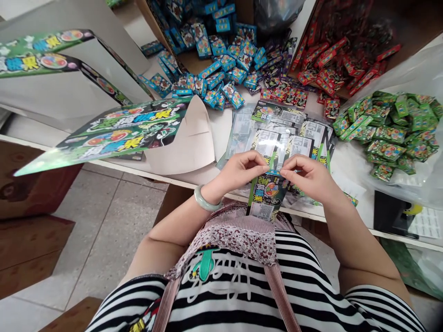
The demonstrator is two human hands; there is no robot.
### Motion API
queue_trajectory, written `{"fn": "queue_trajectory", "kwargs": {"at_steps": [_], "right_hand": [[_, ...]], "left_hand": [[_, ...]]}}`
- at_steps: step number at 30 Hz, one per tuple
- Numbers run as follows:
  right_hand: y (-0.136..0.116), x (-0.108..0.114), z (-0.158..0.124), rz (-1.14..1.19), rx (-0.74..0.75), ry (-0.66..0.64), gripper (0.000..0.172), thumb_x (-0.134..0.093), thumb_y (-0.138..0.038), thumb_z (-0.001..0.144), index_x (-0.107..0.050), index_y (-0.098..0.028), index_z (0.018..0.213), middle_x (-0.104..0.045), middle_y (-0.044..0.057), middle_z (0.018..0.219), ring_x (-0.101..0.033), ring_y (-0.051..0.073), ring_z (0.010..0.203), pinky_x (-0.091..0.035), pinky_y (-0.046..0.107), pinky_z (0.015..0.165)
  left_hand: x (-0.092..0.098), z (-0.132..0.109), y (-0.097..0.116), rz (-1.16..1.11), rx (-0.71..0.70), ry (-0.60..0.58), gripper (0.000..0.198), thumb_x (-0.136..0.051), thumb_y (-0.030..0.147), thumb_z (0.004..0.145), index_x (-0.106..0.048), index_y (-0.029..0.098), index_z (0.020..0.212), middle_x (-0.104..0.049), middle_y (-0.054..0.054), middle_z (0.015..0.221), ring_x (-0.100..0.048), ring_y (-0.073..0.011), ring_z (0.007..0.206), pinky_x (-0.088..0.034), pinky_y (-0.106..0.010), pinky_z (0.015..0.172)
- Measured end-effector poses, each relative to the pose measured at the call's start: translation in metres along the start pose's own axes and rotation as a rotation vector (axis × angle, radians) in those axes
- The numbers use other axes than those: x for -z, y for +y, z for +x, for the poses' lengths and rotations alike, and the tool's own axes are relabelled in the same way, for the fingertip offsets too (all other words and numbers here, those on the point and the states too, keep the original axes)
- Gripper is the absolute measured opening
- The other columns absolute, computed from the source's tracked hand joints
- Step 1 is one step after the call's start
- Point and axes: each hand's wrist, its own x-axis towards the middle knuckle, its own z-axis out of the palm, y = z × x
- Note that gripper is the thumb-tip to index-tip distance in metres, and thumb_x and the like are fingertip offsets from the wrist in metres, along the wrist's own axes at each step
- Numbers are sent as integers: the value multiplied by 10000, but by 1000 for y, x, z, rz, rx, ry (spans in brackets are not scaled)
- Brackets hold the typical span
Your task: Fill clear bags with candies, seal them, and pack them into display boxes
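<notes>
My left hand (242, 171) and my right hand (305, 176) meet over the table's front edge, thumb and forefinger pinched on each. Between them they hold the upper edge of a printed plastic bag (266, 196), black and green with colourful lettering, which hangs down against the apron. A thin blue strip shows at the bag's edge between my fingertips; I cannot tell what it is. Just beyond my hands lies a stack of similar flat bags (277, 115) with clear parts and white barcode labels.
Blue candy boxes (218, 78) spill from a carton at the back, with purple ones beside them. Red boxes (332, 57) fill another carton. Green packets (391, 129) lie in a clear bag at right. A printed cardboard display (138, 122) juts over the table's left side.
</notes>
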Motion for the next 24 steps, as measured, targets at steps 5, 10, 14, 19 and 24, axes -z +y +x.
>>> {"fn": "queue_trajectory", "kwargs": {"at_steps": [5,10,14,19,24], "right_hand": [[1,4,-17,-98,196,-21,80,-698,-314,893,-716,-245,857,-698,42,914,-660,182,864,-531,282,657],[11,-6,-25,-102,264,89,52,-691,-294,895,-720,-260,921,-696,46,951,-659,193,877,-563,337,723],[18,-13,-26,-82,222,149,35,-683,-294,889,-701,-267,904,-684,55,950,-654,210,887,-566,366,725],[23,-13,-30,-78,217,193,36,-686,-274,882,-654,-262,868,-669,50,912,-642,211,878,-548,367,713],[25,-12,-30,-138,278,184,62,-668,-224,893,-647,-264,849,-670,39,913,-641,204,867,-535,384,759]], "left_hand": [[10,-9,2,89,-162,-112,221,-714,408,895,-750,190,901,-741,-78,947,-686,-159,897,-552,-305,813],[12,-12,1,68,-60,-76,234,-723,416,885,-751,184,896,-745,-64,900,-684,-158,852,-551,-302,792],[4,-6,4,95,-7,-31,257,-711,408,885,-693,171,786,-695,-37,791,-632,-139,748,-514,-279,707],[0,-6,6,266,-237,-119,211,-591,341,969,-688,197,849,-713,-62,867,-656,-168,848,-531,-326,815],[2,-16,-15,139,-177,-131,189,-694,353,912,-688,211,1038,-724,-82,1028,-688,-174,947,-563,-311,842]]}}
